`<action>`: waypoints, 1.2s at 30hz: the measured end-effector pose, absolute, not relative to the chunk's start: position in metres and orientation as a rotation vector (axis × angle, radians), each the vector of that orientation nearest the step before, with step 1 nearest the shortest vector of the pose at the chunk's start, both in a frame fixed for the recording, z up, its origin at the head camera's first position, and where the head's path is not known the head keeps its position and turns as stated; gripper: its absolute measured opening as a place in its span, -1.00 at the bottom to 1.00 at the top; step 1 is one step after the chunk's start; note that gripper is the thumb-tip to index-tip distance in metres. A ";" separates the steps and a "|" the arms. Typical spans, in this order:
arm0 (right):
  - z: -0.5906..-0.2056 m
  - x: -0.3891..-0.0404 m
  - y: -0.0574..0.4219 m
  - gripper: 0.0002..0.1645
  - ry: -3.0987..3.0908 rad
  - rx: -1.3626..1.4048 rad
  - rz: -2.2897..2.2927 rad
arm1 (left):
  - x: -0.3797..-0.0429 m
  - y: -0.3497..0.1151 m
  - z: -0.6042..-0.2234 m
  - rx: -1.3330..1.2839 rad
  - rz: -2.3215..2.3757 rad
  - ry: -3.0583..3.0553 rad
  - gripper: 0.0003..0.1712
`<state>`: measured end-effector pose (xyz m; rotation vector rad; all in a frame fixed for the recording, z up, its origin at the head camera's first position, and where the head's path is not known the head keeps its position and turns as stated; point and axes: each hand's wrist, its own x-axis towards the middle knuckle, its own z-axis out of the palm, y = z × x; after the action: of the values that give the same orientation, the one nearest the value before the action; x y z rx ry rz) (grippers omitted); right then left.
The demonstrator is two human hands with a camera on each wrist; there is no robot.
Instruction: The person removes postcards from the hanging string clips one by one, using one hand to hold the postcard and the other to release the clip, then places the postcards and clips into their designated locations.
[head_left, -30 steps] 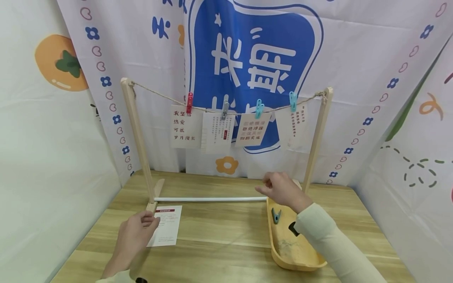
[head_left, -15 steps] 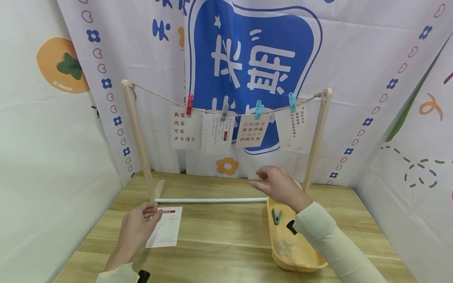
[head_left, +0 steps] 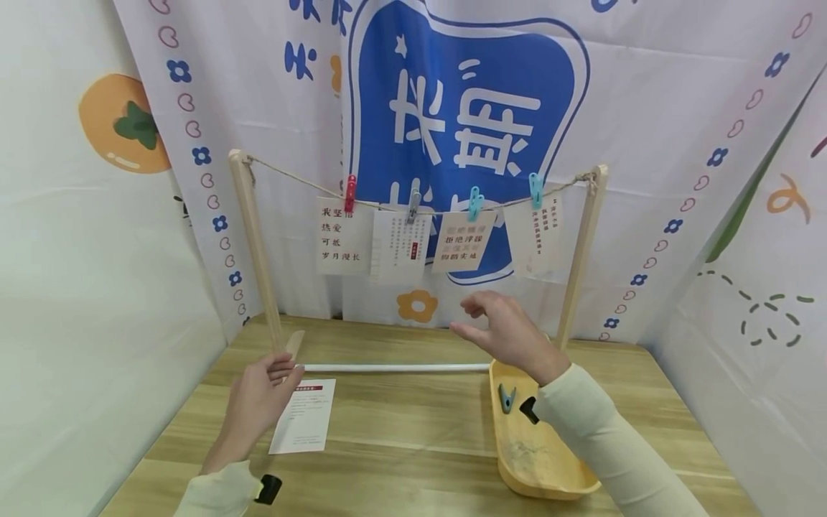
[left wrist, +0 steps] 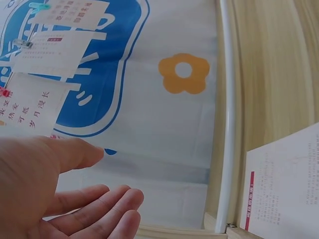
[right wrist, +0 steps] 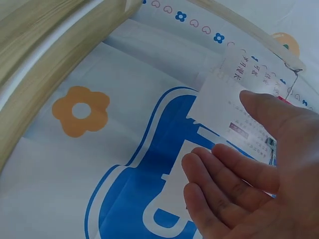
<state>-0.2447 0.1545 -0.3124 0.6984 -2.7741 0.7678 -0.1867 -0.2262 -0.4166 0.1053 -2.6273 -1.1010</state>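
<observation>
My left hand hovers by the foot of the wooden frame's left post, fingers loosely bent and holding nothing in the left wrist view. Just right of it a printed card lies on the table. My right hand is raised above the back end of a yellow tray, its fingers relaxed with a gap to the thumb. One teal clothespin lies in that tray. Several cards hang from the twine, held by a red clothespin, a grey clothespin and blue clothespins.
A white rod joins the feet of the left post and the right post. Behind the frame hangs a printed cloth. The wooden table stretches across the front, with white side walls left and right.
My left hand has risen away from the loose card toward the left post's foot. My right hand has moved slightly up and left, its thumb and fingers spreading. The cards hang as before.
</observation>
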 end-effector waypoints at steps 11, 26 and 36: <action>-0.300 -0.246 0.146 -0.51 -2.706 0.778 0.773 | -0.197 -0.221 -0.406 0.098 -1.159 -2.617 -0.46; -0.283 -0.247 0.125 -0.55 -2.607 0.845 0.761 | -0.215 -0.211 -0.388 -0.001 -1.127 -2.513 -0.50; -0.277 -0.249 0.117 -0.53 -2.542 0.891 0.757 | -0.223 -0.211 -0.382 -0.026 -1.188 -2.472 -0.52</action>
<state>-0.2491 0.1173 -0.2775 0.8910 -2.5425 0.7571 -0.2229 -0.2111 -0.3822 -0.0258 -2.4723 -1.1878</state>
